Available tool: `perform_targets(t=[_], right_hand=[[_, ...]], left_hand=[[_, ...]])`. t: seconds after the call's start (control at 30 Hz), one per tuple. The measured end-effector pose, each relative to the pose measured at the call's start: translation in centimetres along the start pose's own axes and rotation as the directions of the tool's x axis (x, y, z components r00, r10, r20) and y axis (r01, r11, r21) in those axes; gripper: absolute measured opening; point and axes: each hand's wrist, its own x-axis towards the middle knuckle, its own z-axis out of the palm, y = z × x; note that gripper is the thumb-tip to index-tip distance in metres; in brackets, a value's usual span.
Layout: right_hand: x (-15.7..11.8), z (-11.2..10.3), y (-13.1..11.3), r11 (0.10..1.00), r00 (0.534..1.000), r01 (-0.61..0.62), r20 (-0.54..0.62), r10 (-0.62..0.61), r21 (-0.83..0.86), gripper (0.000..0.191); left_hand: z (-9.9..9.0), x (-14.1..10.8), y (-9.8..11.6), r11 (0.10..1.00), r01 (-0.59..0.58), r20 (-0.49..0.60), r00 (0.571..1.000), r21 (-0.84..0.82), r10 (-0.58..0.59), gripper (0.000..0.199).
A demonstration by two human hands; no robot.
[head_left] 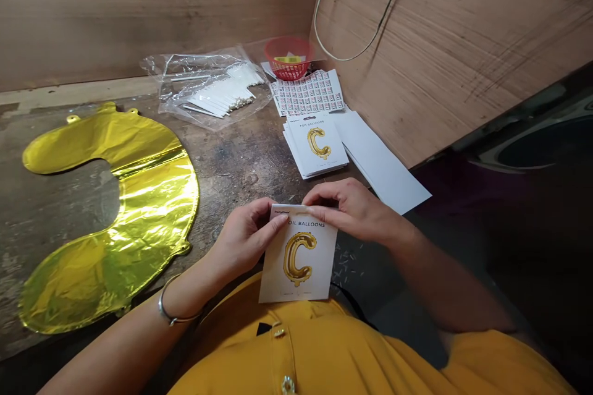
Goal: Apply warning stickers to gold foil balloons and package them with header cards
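Close to my body I hold a white foil balloon card (298, 262) upright, printed with a golden letter C. My left hand (245, 231) pinches its upper left edge, thumb on the front. At the top edge, my right hand (354, 206) is closed with thumb and index finger on the card; its other fingers are curled. What lies behind the card is hidden. To the left, a flat gold foil balloon (155, 197) shaped like a C lies on the table. Beyond my right hand sits a stack of similar printed cards (319, 148).
A clear plastic bag (176, 83) holds several white sticks (220, 95) at the back. Nearby are a red basket (288, 64), sticker sheets (308, 93) and blank white sheets (382, 163). Wooden panels (152, 12) wall the table (231, 166); a white cable (352, 58) hangs at the right.
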Motion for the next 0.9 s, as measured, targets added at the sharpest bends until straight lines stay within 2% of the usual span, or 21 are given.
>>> perform_targets(t=[0.07,0.13,0.2,0.23,0.3,0.37,0.4,0.47,0.53,0.6,0.67,0.7,0.73,0.77,0.83,0.9], right_hand=[[-0.1,0.2,-0.7,0.994,1.000,0.031,0.006,-0.031,-0.102,0.011],[-0.4,0.6,-1.3,0.963,0.997,0.050,-0.041,-0.063,-0.266,0.011],[-0.5,0.6,-1.3,0.949,0.998,0.033,-0.036,-0.046,-0.313,0.014],[-0.5,0.4,-1.1,0.970,1.000,0.014,0.004,-0.013,-0.244,0.013],[-0.1,-0.4,-0.3,0.998,0.985,-0.062,0.160,0.057,0.027,0.003],[0.5,-1.2,0.9,0.944,0.946,-0.176,0.314,0.083,0.280,0.013],[0.8,-1.5,1.6,0.906,0.930,-0.227,0.355,0.093,0.357,0.020],[1.2,-1.8,2.6,0.852,0.922,-0.289,0.368,0.124,0.437,0.025],[1.0,-1.6,3.6,0.833,0.942,-0.287,0.298,0.156,0.472,0.024],[0.0,-1.1,4.5,0.875,0.957,-0.261,0.231,0.178,0.407,0.022],[-1.9,-0.4,5.4,0.951,0.944,-0.276,0.225,0.240,0.143,0.014],[-3.0,-0.1,5.8,0.957,0.925,-0.289,0.244,0.289,-0.037,0.009],[-4.2,0.1,6.0,0.923,0.905,-0.316,0.221,0.362,-0.220,0.009],[-5.4,0.3,6.2,0.889,0.890,-0.333,0.205,0.406,-0.313,0.014],[-7.0,0.4,5.9,0.849,0.886,-0.362,0.141,0.442,-0.386,0.022],[-7.2,0.4,5.1,0.864,0.907,-0.402,-0.003,0.421,-0.303,0.023]], left_hand=[[0.1,-0.1,0.1,0.994,-0.061,-0.012,0.998,0.091,0.063,0.023],[0.3,-0.3,0.3,0.972,-0.141,-0.014,0.989,0.185,0.147,0.018],[0.5,-0.4,0.5,0.951,-0.196,0.001,0.979,0.239,0.202,0.016],[0.5,-0.4,0.5,0.951,-0.199,0.005,0.979,0.238,0.204,0.016],[0.6,-0.2,0.6,0.967,-0.164,0.007,0.986,0.195,0.166,0.018],[0.6,0.0,0.7,0.985,-0.120,0.014,0.993,0.127,0.119,0.022],[0.7,0.1,0.7,0.989,-0.106,0.023,0.994,0.100,0.104,0.023],[0.7,0.3,0.8,0.992,-0.104,0.051,0.994,0.074,0.101,0.024],[0.7,0.4,0.9,0.991,-0.112,0.070,0.992,0.071,0.107,0.024],[0.6,0.4,0.8,0.994,-0.097,0.065,0.993,0.056,0.094,0.025],[0.3,0.4,0.5,0.998,-0.058,0.037,0.998,0.007,0.057,0.025],[0.2,0.4,0.3,0.999,-0.033,0.026,0.999,-0.025,0.034,0.026],[0.1,0.4,0.1,0.998,-0.009,0.020,1.000,-0.056,0.010,0.027],[0.1,0.5,-0.2,0.997,0.013,0.017,1.000,-0.082,-0.012,0.027],[0.2,0.7,-0.6,0.992,0.046,-0.002,0.999,-0.120,-0.047,0.028],[0.5,1.2,-0.6,0.987,0.049,-0.037,0.998,-0.156,-0.055,0.029]])
